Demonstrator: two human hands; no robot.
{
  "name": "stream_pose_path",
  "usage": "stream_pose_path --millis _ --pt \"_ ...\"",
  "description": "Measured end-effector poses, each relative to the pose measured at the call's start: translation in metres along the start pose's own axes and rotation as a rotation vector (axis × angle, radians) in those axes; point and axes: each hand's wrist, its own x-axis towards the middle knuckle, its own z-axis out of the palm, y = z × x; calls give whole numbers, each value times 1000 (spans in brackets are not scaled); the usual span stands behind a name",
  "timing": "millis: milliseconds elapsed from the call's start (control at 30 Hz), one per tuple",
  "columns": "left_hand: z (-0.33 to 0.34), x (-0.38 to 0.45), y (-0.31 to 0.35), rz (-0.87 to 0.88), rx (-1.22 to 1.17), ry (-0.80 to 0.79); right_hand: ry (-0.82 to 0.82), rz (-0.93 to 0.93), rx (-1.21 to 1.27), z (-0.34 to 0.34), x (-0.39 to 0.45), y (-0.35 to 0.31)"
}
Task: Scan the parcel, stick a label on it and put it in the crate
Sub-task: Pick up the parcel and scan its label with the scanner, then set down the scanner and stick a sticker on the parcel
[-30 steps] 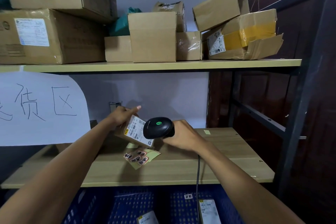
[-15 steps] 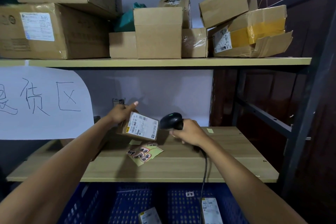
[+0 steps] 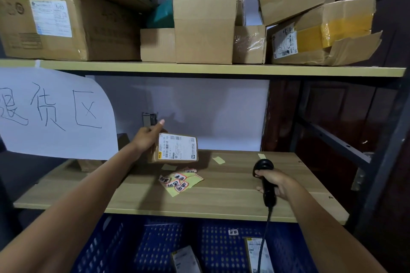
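My left hand [image 3: 147, 138] grips a small brown parcel [image 3: 176, 149] by its left end and holds it just above the wooden shelf [image 3: 233, 188], its white shipping label facing me. My right hand [image 3: 274, 183] is shut on the black corded scanner [image 3: 265, 180], low over the shelf's right part, well away from the parcel. A yellow sheet of red-and-white stickers [image 3: 179, 182] lies on the shelf below the parcel. Under the shelf stands a blue perforated crate [image 3: 159, 244] with two labelled parcels inside.
The upper shelf [image 3: 199, 68] carries several cardboard boxes. A white handwritten paper sign [image 3: 53, 113] hangs at the left. Dark metal rack posts [image 3: 386, 162] rise on the right. Small yellow paper scraps [image 3: 218, 159] lie on the lower shelf.
My right hand has swung the scanner away from the parcel, to the right and down toward the shelf. My left hand has turned the parcel so its label faces me more squarely.
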Motion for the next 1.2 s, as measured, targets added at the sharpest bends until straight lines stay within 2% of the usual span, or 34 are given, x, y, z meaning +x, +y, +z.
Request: stream_pose_path --millis 200,300,367,467,533,600,667,800,867,933,967,1067,1200 --pt "8 -2 -11 -27 -58 40 27 7 -152 -6 -1 -1" --pt "11 -2 -18 4 -48 22 36 103 -217 -11 -4 -6" --pt "12 -1 -22 14 -52 20 79 103 -337 -14 -8 -17" --pt "10 1 -26 4 -98 51 396 -105 -721 -11 -8 -38" --pt "8 2 -28 -4 -132 82 540 -359 -832 5 -14 -52" --pt "8 0 -28 -46 -171 100 445 -592 -763 30 -19 -62" --pt "7 -2 -29 -107 -206 92 225 -701 -668 57 -21 -65" --pt "2 -4 -32 -187 -269 91 -93 -759 -703 115 -26 -58" --pt "-1 -3 -36 -170 -266 185 -183 -766 -762 139 -25 -52" --pt "-6 1 -42 -133 -244 324 -215 -739 -812 158 -18 -46" --pt "-8 3 -46 -134 -241 342 -217 -716 -837 165 -15 -43" --pt "-8 -1 -45 -142 -248 339 -224 -643 -917 182 -11 -40" --pt "-6 -7 -40 -79 -137 367 -174 -553 -962 197 -9 -30"
